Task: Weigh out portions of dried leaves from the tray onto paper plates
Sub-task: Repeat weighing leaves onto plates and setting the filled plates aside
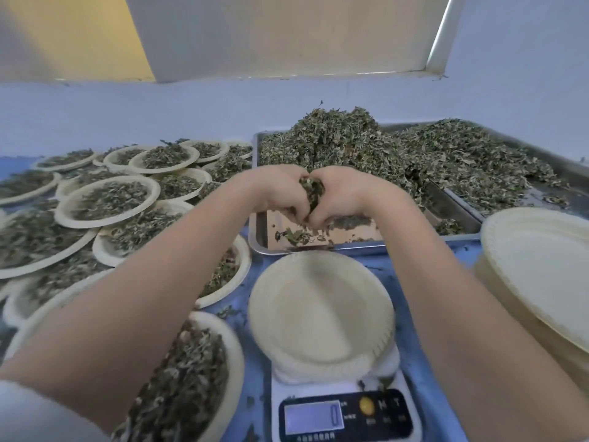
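A metal tray (318, 248) holds a big heap of dried leaves (366, 148). Over its near bare corner, my left hand (279, 191) and my right hand (342, 193) are pressed together, fingers curled round a clump of dried leaves (311, 189) held between them. A few loose leaves lie on the tray floor below. Nearer to me, a bare paper plate (318, 311) sits on a small digital scale (344, 416) whose display is lit.
Many filled paper plates (108, 199) cover the blue table on the left, overlapping, one close by at the bottom (191, 378). A stack of unused paper plates (541, 275) stands at the right. A second tray of leaves (561, 167) lies behind it.
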A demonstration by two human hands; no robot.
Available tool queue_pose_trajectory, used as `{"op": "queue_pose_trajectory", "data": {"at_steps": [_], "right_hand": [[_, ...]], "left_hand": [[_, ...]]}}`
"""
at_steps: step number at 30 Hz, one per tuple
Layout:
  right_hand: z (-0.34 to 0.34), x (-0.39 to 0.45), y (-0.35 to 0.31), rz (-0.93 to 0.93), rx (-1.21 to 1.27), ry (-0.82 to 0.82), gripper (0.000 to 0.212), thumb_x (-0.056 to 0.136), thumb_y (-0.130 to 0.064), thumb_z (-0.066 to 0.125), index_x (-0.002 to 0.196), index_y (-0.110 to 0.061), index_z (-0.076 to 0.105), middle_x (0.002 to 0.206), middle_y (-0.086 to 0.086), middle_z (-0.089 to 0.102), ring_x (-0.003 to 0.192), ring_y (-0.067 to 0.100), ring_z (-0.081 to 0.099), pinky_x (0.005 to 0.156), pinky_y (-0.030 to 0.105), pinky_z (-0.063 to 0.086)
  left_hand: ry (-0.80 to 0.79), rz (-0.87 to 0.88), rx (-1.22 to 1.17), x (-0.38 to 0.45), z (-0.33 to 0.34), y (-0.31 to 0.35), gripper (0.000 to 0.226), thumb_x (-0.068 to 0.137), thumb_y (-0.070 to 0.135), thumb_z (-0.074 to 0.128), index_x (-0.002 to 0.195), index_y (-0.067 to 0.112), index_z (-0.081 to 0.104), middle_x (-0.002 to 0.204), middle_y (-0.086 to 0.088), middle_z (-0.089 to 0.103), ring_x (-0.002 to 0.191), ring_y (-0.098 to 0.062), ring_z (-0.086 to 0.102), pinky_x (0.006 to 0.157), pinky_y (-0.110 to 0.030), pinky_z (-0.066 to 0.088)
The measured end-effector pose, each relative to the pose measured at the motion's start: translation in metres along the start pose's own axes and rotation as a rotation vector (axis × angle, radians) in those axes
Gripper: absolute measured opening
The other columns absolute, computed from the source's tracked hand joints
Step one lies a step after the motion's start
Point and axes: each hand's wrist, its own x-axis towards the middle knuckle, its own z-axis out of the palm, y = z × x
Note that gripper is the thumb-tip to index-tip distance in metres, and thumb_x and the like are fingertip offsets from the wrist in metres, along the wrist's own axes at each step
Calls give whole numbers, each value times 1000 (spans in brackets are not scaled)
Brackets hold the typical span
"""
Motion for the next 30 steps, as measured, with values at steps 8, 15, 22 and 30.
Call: {"op": "queue_pose_trajectory", "data": {"at_steps": [8, 15, 22, 30], "right_hand": [[15, -85, -15, -57, -150, -87, 37, 63, -13, 81, 95, -19, 63, 82, -2, 72, 63, 3, 66, 49, 15, 45], [13, -122, -14, 86, -37, -283, 96, 69, -30, 83, 146, -39, 27, 144, -5, 36, 93, 13, 55, 63, 23, 58], [2, -116, -10, 9, -179, 55, 69, 79, -60, 63, 141, -44, 37, 144, -5, 44, 94, 12, 64, 89, 30, 50], [17, -77, 4, 39, -209, 123, 63, 91, -55, 49, 147, -31, 31, 146, 4, 43, 128, 23, 45, 95, 32, 38]], "left_hand": [[-17, -13, 29, -81, 40, 14, 53, 74, -15, 62, 122, 4, 52, 92, -9, 62, 71, -14, 60, 58, -22, 55], [-109, -193, 119, -107, 47, 2, 111, 74, -2, 75, 152, 34, 4, 155, -10, 22, 105, -28, 62, 80, -39, 58], [36, -138, 144, -100, 29, 7, 95, 80, 6, 72, 149, 38, 15, 148, -7, 35, 76, -14, 66, 66, -24, 57], [144, -69, 80, -60, 26, -6, 82, 80, 2, 68, 146, 31, 30, 123, -7, 52, 91, -23, 66, 83, -41, 57]]}}
